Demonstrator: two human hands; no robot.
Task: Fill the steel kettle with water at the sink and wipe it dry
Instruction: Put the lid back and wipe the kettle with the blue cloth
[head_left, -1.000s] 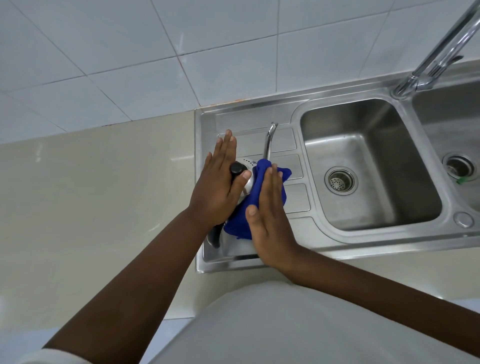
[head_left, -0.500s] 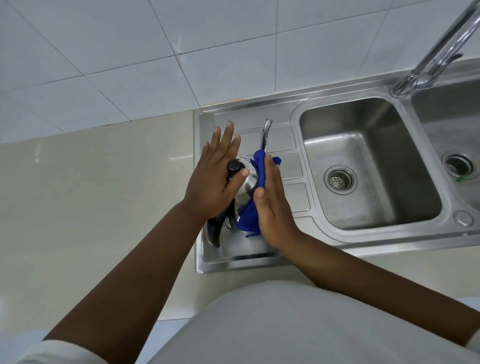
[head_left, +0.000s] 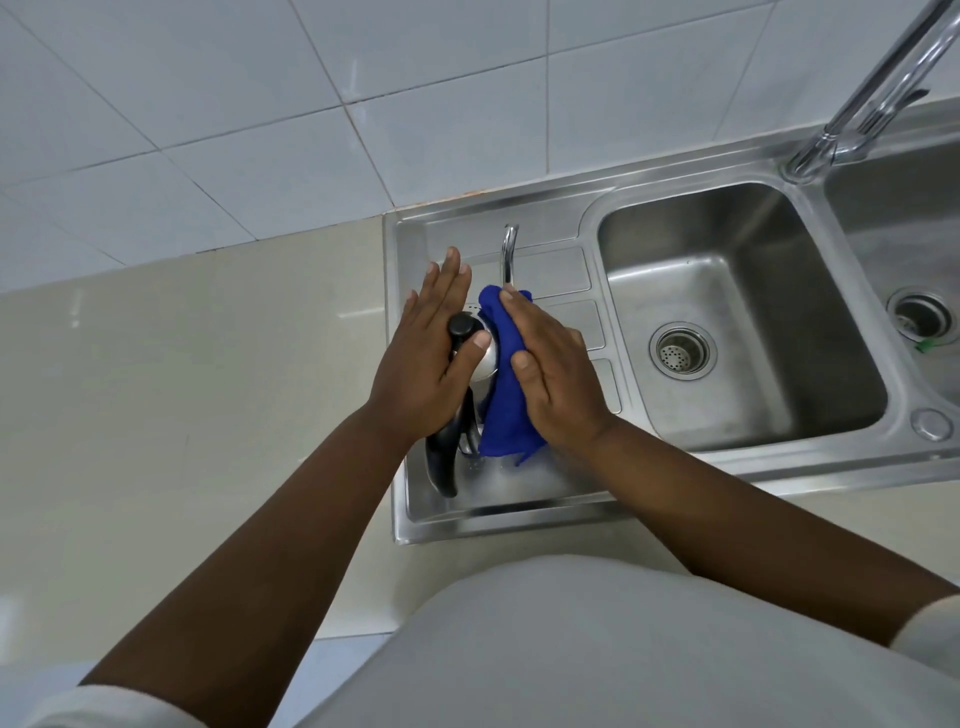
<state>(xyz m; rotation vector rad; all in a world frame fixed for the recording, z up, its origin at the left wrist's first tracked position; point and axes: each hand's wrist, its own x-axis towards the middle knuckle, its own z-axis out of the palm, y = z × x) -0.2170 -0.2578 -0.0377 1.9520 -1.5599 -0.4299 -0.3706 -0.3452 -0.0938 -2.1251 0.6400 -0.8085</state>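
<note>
The steel kettle (head_left: 487, 358) stands upright on the sink's drainboard (head_left: 545, 478), its thin spout pointing away from me and its black handle toward me. My left hand (head_left: 423, 364) lies flat against the kettle's left side, fingers straight, thumb beside the black lid knob (head_left: 461, 327). My right hand (head_left: 556, 369) presses a blue cloth (head_left: 506, 415) against the kettle's right side with straight fingers. Most of the kettle body is hidden by hands and cloth.
Right of the drainboard is a steel sink basin (head_left: 737, 322) with a drain strainer (head_left: 681, 352); a second basin (head_left: 904, 270) lies further right. A tall tap (head_left: 883, 88) rises between them. Beige counter (head_left: 182, 389) spreads left; white wall tiles behind.
My right hand has slid the blue cloth along the kettle's right side, fingers now angled toward the spout. My left hand stays flat on the left side.
</note>
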